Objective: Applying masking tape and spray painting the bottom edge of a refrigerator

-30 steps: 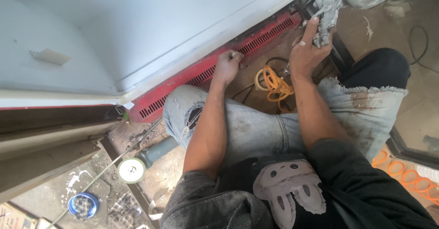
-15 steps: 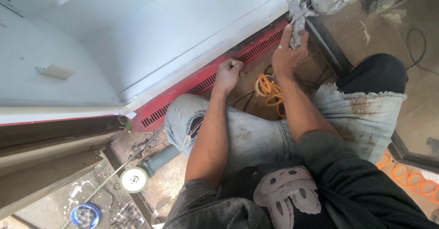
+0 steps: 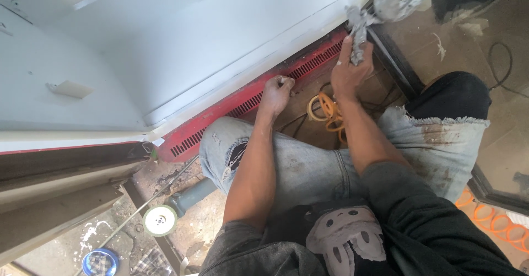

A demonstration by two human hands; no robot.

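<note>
Bare, dusty brown floor (image 3: 424, 44), stained and scuffed. On it, near the red vented panel (image 3: 259, 97): a coil of orange cable (image 3: 326, 110) tangled with dark wire. Lower left: an angle grinder (image 3: 176, 210) laid flat, disc up, beside a thin metal rod (image 3: 149, 199). Further left, a small blue tin (image 3: 99, 262) amid white paint spatter. At right, orange hose (image 3: 490, 221) and a black cable loop (image 3: 498, 66).

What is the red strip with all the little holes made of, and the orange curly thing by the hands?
The red slotted strip looks like painted sheet metal: thin, stiff, with neat punched slots, a dull finish. The orange coil looks like rubber or plastic hose or cable, since it bends in smooth loops. The left hand rests on the strip.
</note>
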